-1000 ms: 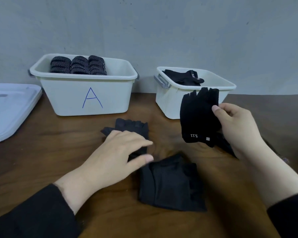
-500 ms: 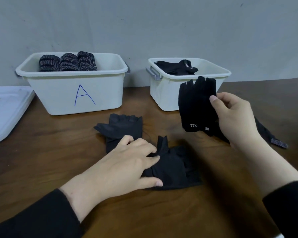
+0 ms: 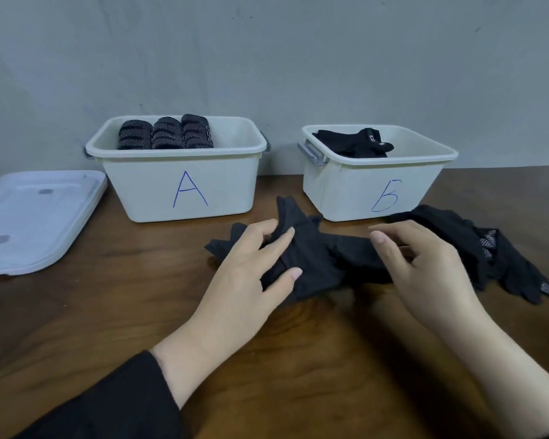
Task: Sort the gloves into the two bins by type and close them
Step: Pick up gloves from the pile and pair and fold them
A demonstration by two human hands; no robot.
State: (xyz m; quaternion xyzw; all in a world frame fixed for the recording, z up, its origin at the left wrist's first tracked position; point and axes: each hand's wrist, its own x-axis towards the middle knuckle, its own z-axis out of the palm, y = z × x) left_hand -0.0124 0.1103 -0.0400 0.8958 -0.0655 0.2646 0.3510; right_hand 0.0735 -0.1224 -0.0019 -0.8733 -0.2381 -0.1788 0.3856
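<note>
Gloves in plain black lie bunched on the wooden table, in front of the gap between the two bins. Nearest the camera, both forearms reach forward from dark sleeves. The left hand rests palm down on the left part of that bunch, its fingers curled into the cloth and its thumb pressing the near edge, so it grips the fabric. The right hand sits just right of the bunch, palm turned inward, fingers loosely spread and holding nothing, its thumb touching the cloth. Right of that hand, more dark gloves lie in a heap, some with a dotted pattern. Beyond the bunch stand bin A, with three rolled patterned gloves inside, and bin B, with black gloves inside. Both bins are uncovered. Left of bin A, white lids lie flat.
</note>
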